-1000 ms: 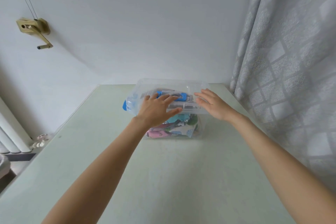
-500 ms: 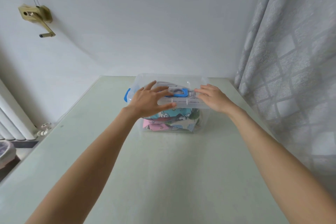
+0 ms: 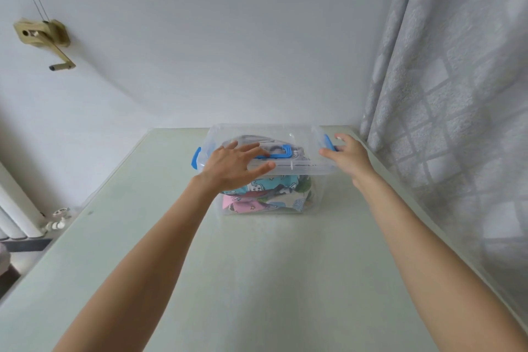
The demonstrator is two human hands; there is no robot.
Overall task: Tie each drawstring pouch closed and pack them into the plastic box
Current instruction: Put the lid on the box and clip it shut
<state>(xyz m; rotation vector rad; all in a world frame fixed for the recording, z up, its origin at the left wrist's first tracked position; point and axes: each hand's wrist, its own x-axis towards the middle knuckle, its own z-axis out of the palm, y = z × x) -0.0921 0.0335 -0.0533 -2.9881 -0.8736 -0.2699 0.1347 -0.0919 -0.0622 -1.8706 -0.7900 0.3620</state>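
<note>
A clear plastic box (image 3: 311, 197) stands at the far middle of the table, its clear lid (image 3: 300, 134) on top. Several patterned drawstring pouches (image 3: 268, 194) show through its front wall, in blue, pink and green prints. My left hand (image 3: 234, 166) lies flat on the lid's front left, fingers spread, beside the blue carry handle (image 3: 278, 153). My right hand (image 3: 347, 157) is at the box's right end, fingers loosely curved around the blue side latch (image 3: 328, 142). A second blue latch (image 3: 196, 159) sits on the left end.
The pale green table (image 3: 257, 280) reaches to the white wall. A grey patterned curtain (image 3: 451, 111) hangs close along the right edge. A brass crank (image 3: 45, 40) is on the wall at left, a radiator (image 3: 14, 214) stands below it.
My right hand has slid from the lid's front right to the right side latch. The left hand stays flat on the lid. The view has tilted a little.
</note>
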